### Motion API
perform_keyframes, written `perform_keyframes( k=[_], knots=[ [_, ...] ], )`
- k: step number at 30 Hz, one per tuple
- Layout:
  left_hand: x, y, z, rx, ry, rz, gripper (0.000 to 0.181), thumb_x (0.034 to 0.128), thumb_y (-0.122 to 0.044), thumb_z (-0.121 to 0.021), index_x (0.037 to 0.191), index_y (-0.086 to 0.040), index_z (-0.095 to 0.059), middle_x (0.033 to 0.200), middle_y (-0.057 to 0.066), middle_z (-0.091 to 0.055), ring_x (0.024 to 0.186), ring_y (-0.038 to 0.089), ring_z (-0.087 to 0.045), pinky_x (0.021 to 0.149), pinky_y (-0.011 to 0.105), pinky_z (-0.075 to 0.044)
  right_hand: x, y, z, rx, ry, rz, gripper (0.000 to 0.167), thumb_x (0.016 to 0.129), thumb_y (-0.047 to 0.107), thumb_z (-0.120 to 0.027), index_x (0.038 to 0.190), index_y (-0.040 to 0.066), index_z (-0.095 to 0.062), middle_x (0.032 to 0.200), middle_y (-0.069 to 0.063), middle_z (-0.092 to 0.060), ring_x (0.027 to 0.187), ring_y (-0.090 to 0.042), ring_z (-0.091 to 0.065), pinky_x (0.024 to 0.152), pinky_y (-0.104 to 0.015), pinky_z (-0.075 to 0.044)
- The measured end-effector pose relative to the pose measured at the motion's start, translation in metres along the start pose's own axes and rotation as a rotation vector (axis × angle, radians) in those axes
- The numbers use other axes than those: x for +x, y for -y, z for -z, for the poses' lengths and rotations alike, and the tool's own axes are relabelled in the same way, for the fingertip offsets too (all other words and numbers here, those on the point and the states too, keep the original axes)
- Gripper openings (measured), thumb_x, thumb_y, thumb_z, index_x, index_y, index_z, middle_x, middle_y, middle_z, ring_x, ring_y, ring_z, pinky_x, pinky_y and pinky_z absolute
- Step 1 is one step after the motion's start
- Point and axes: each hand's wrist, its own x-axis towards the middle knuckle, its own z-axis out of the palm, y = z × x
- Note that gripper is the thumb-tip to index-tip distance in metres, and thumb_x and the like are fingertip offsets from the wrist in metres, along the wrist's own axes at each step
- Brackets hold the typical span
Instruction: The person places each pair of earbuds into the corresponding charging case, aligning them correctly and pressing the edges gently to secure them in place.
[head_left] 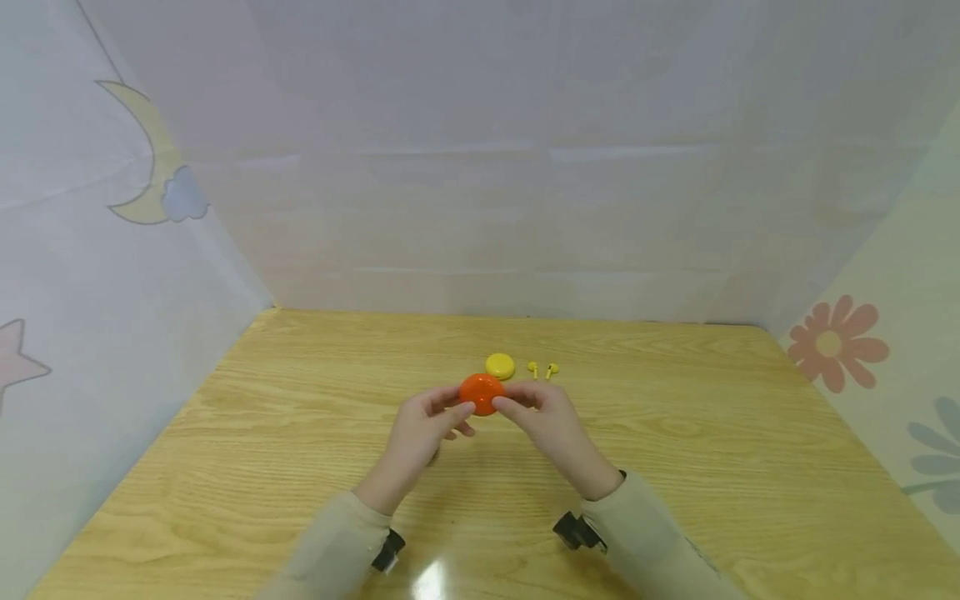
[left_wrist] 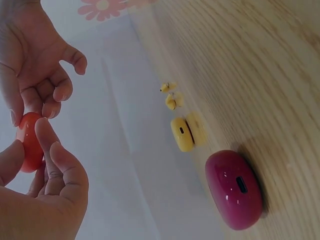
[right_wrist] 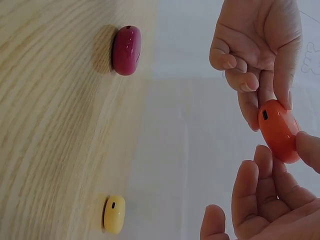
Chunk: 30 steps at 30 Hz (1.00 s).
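Both hands hold an orange earbud case (head_left: 482, 394), raised above the table, its lid down. My left hand (head_left: 422, 427) pinches its left side between thumb and fingers. On the opposite side, my right hand (head_left: 552, 417) pinches it the same way. A small dark port shows on the case (right_wrist: 279, 131) in the right wrist view. Beyond the hands, a yellow earbud case (head_left: 500, 366) lies on the table, with two yellow earbuds (head_left: 552, 370) to its right. A magenta earbud case (left_wrist: 234, 190) stands on the table in the left wrist view; the left hand mostly hides it in the head view.
The wood-grain table (head_left: 285, 450) runs back to a pale cloth wall (head_left: 480, 217). Printed cloth walls with a moon (head_left: 153, 154) and a flower (head_left: 837, 343) rise at the sides. Black wrist devices (head_left: 577, 531) sit at both sleeves.
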Motion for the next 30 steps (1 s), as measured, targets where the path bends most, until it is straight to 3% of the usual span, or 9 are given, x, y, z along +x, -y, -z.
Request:
perform_keyframes(
  k=[8,20,26,30],
  knots=[
    [0.001,0.001,0.010,0.014,-0.024,0.046,0.032,0.0921,-0.011,-0.066,0.121,0.003,-0.063,0.103,0.012,-0.070,0.071,0.018,-0.065,0.068,0.031,-0.047,0.003,0.000,-0.007,0.062,0.050,0.009,0.024,0.095,0.014,-0.064,0.109,-0.004,-0.069,0.105,-0.010,-0.070,0.099,-0.031,-0.061,0.090,-0.043,-0.048],
    [0.002,0.004,0.022,-0.002,0.003,0.053,0.031,0.0928,-0.008,-0.064,0.120,0.006,-0.062,0.105,0.015,-0.069,0.070,0.019,-0.064,0.078,0.042,-0.052,0.007,-0.003,-0.017,0.116,0.066,-0.035,0.025,0.096,0.016,-0.062,0.109,-0.004,-0.068,0.101,-0.008,-0.069,0.094,-0.028,-0.059,0.089,-0.042,-0.049],
    [0.003,0.004,0.025,-0.011,-0.004,0.063,0.032,0.0926,-0.008,-0.064,0.120,0.008,-0.061,0.104,0.014,-0.070,0.069,0.018,-0.064,0.074,0.037,-0.052,0.010,-0.004,-0.023,0.163,0.057,-0.052,0.024,0.096,0.013,-0.062,0.109,-0.006,-0.068,0.099,-0.009,-0.069,0.087,-0.020,-0.059,0.086,-0.038,-0.049],
    [0.005,0.005,0.029,-0.016,0.006,0.080,0.033,0.0936,-0.007,-0.062,0.122,0.009,-0.060,0.104,0.015,-0.070,0.069,0.016,-0.064,0.072,0.033,-0.052,0.012,-0.006,-0.026,0.181,0.056,-0.053,0.025,0.096,0.013,-0.061,0.109,-0.008,-0.067,0.098,-0.010,-0.069,0.085,-0.020,-0.059,0.087,-0.042,-0.049]
  ],
)
